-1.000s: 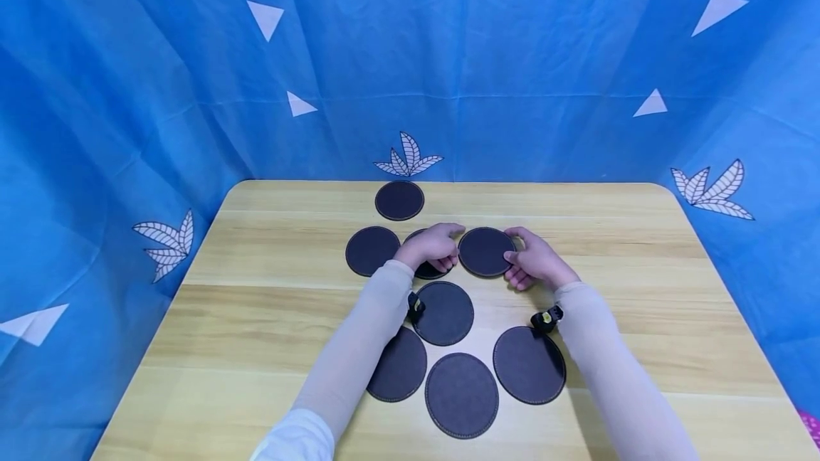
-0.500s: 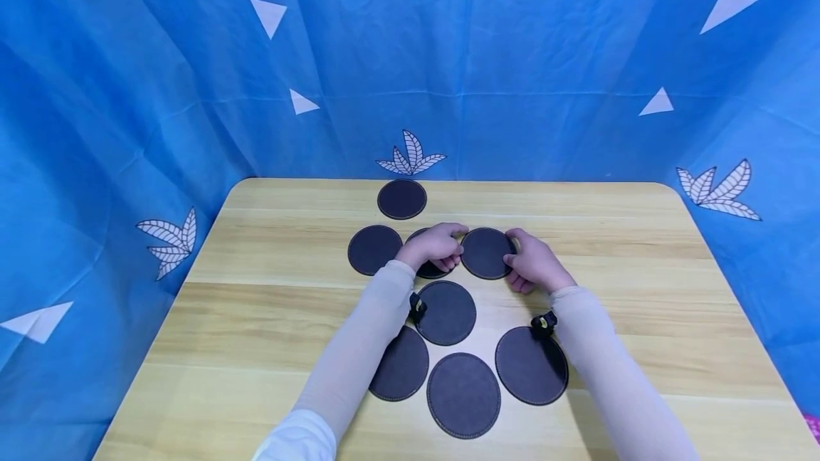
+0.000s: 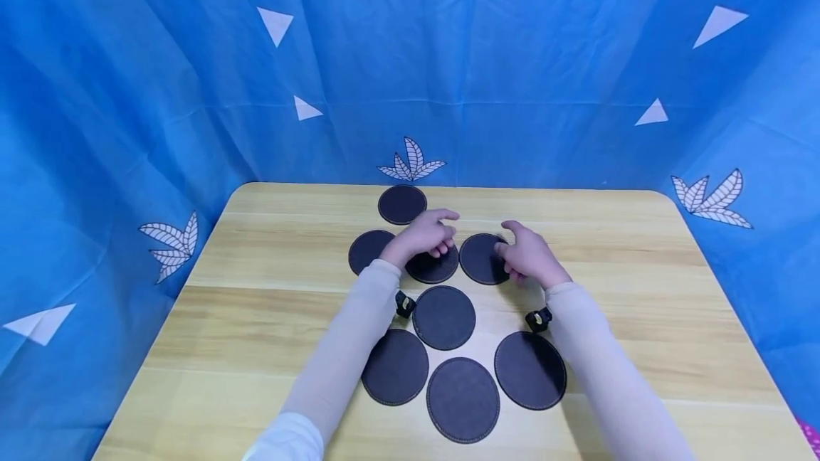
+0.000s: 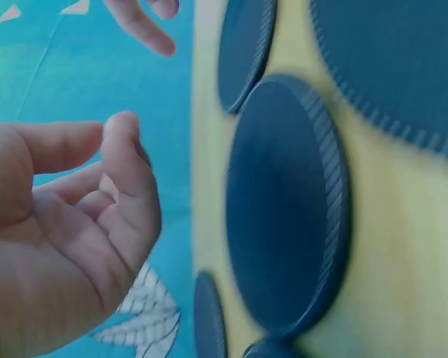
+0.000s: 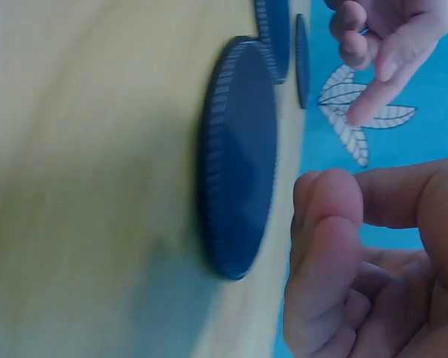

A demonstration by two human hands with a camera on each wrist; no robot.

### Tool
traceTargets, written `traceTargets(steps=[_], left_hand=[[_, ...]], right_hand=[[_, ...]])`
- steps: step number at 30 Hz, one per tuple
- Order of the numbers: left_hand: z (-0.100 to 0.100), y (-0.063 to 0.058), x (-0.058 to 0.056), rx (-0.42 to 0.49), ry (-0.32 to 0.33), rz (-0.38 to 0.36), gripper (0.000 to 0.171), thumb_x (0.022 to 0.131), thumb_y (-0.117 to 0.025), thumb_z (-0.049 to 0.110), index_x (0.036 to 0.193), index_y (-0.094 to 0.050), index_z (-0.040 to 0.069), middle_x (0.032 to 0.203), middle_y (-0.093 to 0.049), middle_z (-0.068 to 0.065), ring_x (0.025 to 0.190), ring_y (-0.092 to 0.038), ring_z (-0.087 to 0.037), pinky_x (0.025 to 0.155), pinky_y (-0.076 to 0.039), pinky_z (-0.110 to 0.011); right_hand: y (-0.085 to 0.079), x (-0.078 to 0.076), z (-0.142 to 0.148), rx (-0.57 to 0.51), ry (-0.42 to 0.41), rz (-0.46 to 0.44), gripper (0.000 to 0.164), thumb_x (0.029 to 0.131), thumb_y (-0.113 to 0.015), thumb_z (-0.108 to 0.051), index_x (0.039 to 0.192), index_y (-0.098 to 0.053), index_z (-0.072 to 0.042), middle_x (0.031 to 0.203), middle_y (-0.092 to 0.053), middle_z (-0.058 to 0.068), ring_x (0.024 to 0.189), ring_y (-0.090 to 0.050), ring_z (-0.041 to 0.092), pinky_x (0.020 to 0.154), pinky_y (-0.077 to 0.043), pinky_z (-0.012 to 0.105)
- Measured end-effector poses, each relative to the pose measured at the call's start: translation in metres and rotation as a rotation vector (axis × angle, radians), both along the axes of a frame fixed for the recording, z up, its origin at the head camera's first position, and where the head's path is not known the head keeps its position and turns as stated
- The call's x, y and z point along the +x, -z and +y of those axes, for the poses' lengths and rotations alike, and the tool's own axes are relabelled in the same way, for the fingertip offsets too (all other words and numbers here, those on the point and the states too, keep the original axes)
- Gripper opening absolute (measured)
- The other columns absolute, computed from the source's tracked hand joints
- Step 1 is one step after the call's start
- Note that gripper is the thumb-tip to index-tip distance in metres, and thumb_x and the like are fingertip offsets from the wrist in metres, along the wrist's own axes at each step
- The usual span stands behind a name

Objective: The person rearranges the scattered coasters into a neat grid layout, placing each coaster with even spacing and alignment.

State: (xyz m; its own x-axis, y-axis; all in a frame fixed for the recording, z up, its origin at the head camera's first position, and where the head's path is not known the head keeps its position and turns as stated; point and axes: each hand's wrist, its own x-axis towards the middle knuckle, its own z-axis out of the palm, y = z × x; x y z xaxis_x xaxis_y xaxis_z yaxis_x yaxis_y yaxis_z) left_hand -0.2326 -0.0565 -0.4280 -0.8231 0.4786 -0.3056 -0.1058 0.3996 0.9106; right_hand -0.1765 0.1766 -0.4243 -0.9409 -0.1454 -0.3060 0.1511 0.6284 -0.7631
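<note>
Round dark coasters with stitched rims lie flat on the wooden table. My left hand (image 3: pixel 426 235) hovers over the middle coaster (image 3: pixel 433 266) of a row of three, index finger pointing forward and the others loosely bent. To its right, my right hand (image 3: pixel 530 255) hangs over the edge of the row's right coaster (image 3: pixel 482 259), partly covering it. Both hands hold nothing; the right wrist view shows a gap between the right fingers (image 5: pixel 325 224) and that coaster. The row's left coaster (image 3: pixel 368 249) is partly hidden by the left wrist.
One coaster (image 3: pixel 402 205) lies at the table's back edge. Nearer me, a single coaster (image 3: pixel 445 317) sits ahead of a front group of three, its middle one (image 3: pixel 463 400) closest to me. The left forearm overlaps the front-left coaster (image 3: pixel 396 367). A blue curtain (image 3: pixel 512 77) surrounds the table (image 3: pixel 256 347).
My right hand has let go of the right coaster's edge and risen off it. My left hand has moved back and up from between the coasters, uncovering more of the middle one.
</note>
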Motion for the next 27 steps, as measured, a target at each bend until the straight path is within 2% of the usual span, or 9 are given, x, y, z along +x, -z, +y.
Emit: traceTargets(steps=[4, 7, 9, 11, 15, 17, 19, 23, 27], left_hand=[[-0.019, -0.009, -0.013, 0.03, -0.092, 0.045, 0.042, 0.103, -0.05, 0.006, 0.145, -0.051, -0.002, 0.085, -0.064, -0.019, 0.06, -0.057, -0.015, 0.053, -0.051, -0.025], [-0.036, -0.012, -0.023, 0.012, -0.182, 0.096, 0.039, 0.102, -0.048, 0.005, 0.14, -0.055, -0.003, 0.083, -0.063, -0.016, 0.064, -0.059, -0.022, 0.059, -0.054, -0.034], [-0.045, -0.011, -0.03, -0.045, -0.241, 0.143, 0.038, 0.101, -0.047, 0.005, 0.137, -0.058, -0.002, 0.09, -0.064, -0.016, 0.07, -0.061, -0.026, 0.065, -0.055, -0.04], [-0.053, -0.011, -0.036, -0.14, -0.289, 0.197, 0.038, 0.1, -0.047, 0.007, 0.135, -0.06, 0.0, 0.105, -0.066, -0.017, 0.081, -0.063, -0.029, 0.073, -0.056, -0.044], [-0.071, -0.007, -0.049, -0.323, -0.331, 0.262, 0.042, 0.099, -0.045, 0.011, 0.138, -0.059, 0.002, 0.135, -0.058, -0.015, 0.113, -0.058, -0.031, 0.094, -0.049, -0.044], [-0.078, -0.006, -0.053, -0.381, -0.332, 0.25, 0.045, 0.098, -0.045, 0.011, 0.142, -0.055, 0.002, 0.144, -0.051, -0.016, 0.125, -0.05, -0.032, 0.103, -0.043, -0.045], [-0.084, -0.005, -0.056, -0.426, -0.311, 0.198, 0.049, 0.098, -0.044, 0.011, 0.145, -0.05, 0.001, 0.147, -0.044, -0.02, 0.129, -0.046, -0.034, 0.107, -0.039, -0.046], [-0.091, -0.003, -0.057, -0.48, -0.266, 0.051, 0.058, 0.098, -0.046, 0.014, 0.153, -0.037, 0.001, 0.151, -0.031, -0.024, 0.124, -0.044, -0.034, 0.105, -0.04, -0.044], [-0.089, -0.005, -0.06, -0.471, -0.271, 0.003, 0.057, 0.098, -0.047, 0.015, 0.152, -0.036, -0.002, 0.15, -0.03, -0.025, 0.116, -0.044, -0.034, 0.097, -0.039, -0.042]], right_hand=[[-0.009, -0.013, -0.01, -0.028, -0.006, 0.051, 0.054, 0.103, -0.055, -0.017, 0.153, -0.037, -0.003, 0.071, -0.063, 0.015, 0.052, -0.064, 0.023, 0.053, -0.058, 0.041], [-0.014, -0.023, -0.02, -0.04, -0.024, 0.069, 0.049, 0.104, -0.055, -0.018, 0.149, -0.043, -0.002, 0.079, -0.065, 0.018, 0.056, -0.064, 0.023, 0.055, -0.057, 0.036], [-0.016, -0.029, -0.027, -0.042, -0.042, 0.076, 0.047, 0.104, -0.055, -0.018, 0.147, -0.047, -0.002, 0.086, -0.065, 0.02, 0.06, -0.065, 0.024, 0.056, -0.058, 0.036], [-0.018, -0.035, -0.032, -0.046, -0.062, 0.07, 0.045, 0.103, -0.055, -0.017, 0.145, -0.049, -0.001, 0.093, -0.065, 0.024, 0.064, -0.065, 0.024, 0.058, -0.058, 0.036], [-0.023, -0.049, -0.044, -0.056, -0.1, 0.042, 0.043, 0.104, -0.054, -0.016, 0.143, -0.05, 0.0, 0.108, -0.063, 0.028, 0.073, -0.067, 0.03, 0.061, -0.059, 0.035], [-0.024, -0.058, -0.05, -0.072, -0.111, 0.025, 0.043, 0.104, -0.053, -0.016, 0.144, -0.05, 0.002, 0.116, -0.061, 0.028, 0.08, -0.068, 0.035, 0.062, -0.059, 0.036], [-0.024, -0.066, -0.056, -0.101, -0.106, -0.005, 0.044, 0.105, -0.052, -0.016, 0.144, -0.049, 0.003, 0.122, -0.06, 0.027, 0.085, -0.068, 0.038, 0.063, -0.059, 0.036], [-0.018, -0.084, -0.071, -0.168, -0.083, -0.097, 0.046, 0.105, -0.051, -0.014, 0.147, -0.046, 0.005, 0.123, -0.058, 0.028, 0.082, -0.067, 0.034, 0.065, -0.059, 0.036], [-0.007, -0.101, -0.089, -0.234, -0.058, -0.169, 0.049, 0.104, -0.051, -0.012, 0.148, -0.041, 0.006, 0.113, -0.061, 0.026, 0.077, -0.065, 0.028, 0.065, -0.059, 0.033]])
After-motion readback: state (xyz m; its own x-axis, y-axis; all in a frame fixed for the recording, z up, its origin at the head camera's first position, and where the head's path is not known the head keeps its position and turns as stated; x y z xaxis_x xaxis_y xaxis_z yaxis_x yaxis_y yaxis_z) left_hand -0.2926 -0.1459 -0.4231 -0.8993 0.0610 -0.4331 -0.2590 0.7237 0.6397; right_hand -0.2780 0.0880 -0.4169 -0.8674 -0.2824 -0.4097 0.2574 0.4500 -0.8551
